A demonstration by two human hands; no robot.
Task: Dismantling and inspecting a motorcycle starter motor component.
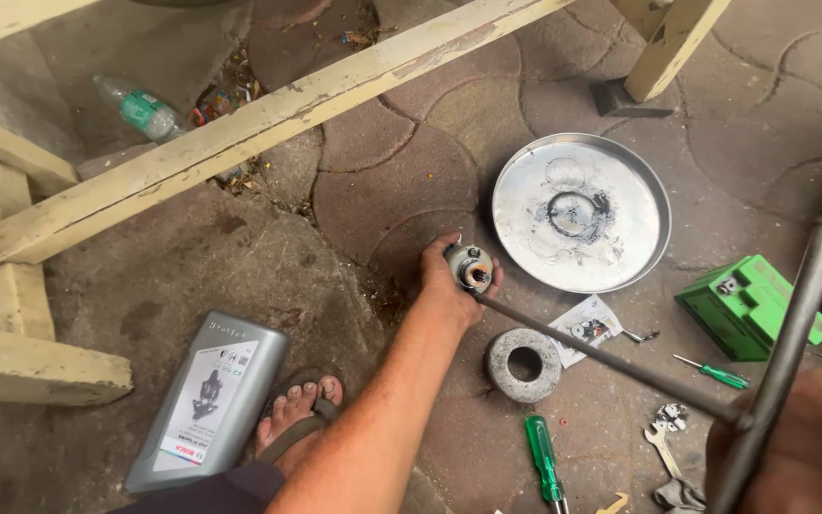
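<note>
Outdoor paved ground (411, 171) of interlocking stone, littered near a cream wooden frame (268, 119). Left hand (454, 281) clamped around a small cylindrical metal part (469, 266), seated on the end of a T-handled rod (620, 366). Right hand (801, 447) at frame edge (grip not discernible). Nearby: round metal tray (535, 205), stone ring (523, 364), green-handled screwdriver (541, 459), green box (752, 305), grey oil canister (209, 400).
</note>
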